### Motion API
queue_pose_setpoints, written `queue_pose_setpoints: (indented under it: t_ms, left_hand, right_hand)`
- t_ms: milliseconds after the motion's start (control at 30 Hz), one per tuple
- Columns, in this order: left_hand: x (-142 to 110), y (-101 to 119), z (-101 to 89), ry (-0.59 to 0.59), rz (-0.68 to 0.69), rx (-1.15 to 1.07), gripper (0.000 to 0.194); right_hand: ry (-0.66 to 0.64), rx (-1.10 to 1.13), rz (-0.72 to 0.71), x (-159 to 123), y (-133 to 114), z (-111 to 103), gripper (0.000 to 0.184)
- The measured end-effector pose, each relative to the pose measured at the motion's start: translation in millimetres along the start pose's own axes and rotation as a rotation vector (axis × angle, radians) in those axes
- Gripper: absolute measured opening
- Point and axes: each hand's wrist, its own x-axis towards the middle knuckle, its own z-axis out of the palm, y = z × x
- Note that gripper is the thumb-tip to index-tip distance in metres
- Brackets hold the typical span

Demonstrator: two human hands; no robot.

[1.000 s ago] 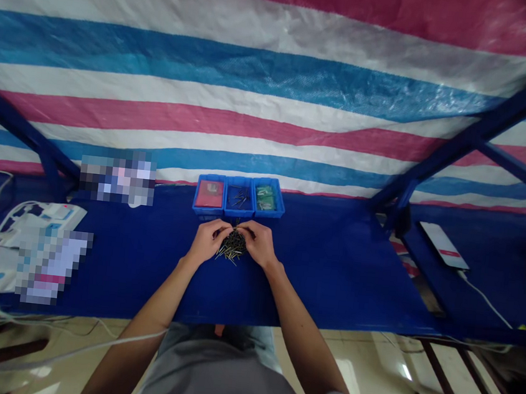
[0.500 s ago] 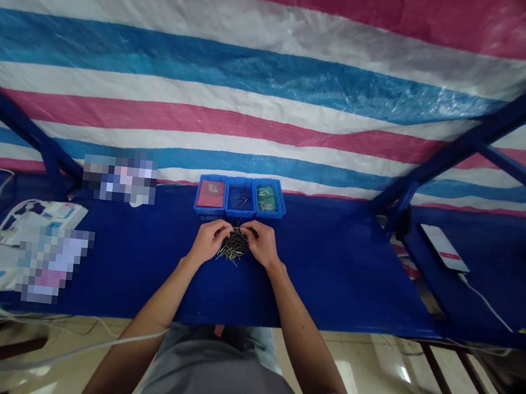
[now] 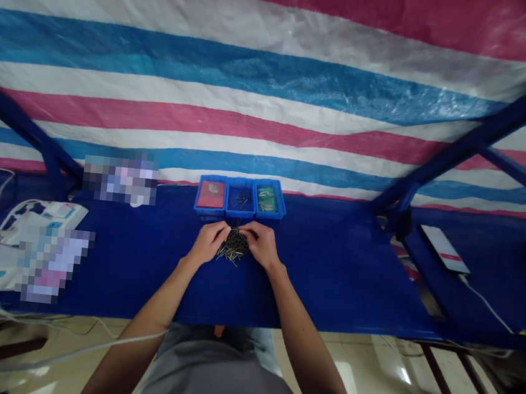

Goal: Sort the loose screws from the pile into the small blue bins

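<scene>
A small heap of dark screws point(image 3: 234, 248) lies on the blue table point(image 3: 143, 260) in front of me. My left hand point(image 3: 208, 241) rests at the heap's left side and my right hand point(image 3: 260, 244) at its right side. Both hands have their fingers curled and pinched together over the top of the heap; what they pinch is too small to make out. Just behind the heap stand three small blue bins: one with a red pack point(image 3: 210, 195), one with loose screws point(image 3: 241, 198), one with green packs point(image 3: 267, 199).
White power strips and cables point(image 3: 13, 246) lie at the table's left end. A phone point(image 3: 444, 249) on a cable rests on the bench at the right. Blue frame bars point(image 3: 435, 165) and a striped tarp point(image 3: 256, 83) stand behind.
The hands have barely moved; the fingertips have shifted slightly over the heap of screws.
</scene>
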Motion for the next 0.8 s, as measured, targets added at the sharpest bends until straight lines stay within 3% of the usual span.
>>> queue_pose_setpoints:
  t_ms: [400,800]
  left_hand:
    - [1.5,1.8,2.1,-0.033,0.034,0.020,0.036]
    - [0.8,-0.9,4.1,-0.002,0.088,0.041,0.030]
  right_hand:
    - [-0.038,0.002,-0.011,-1.2,-3.0,2.8,0.013]
    - [-0.178,-0.287,-0.111,-3.3,-7.5,6.7,0.018]
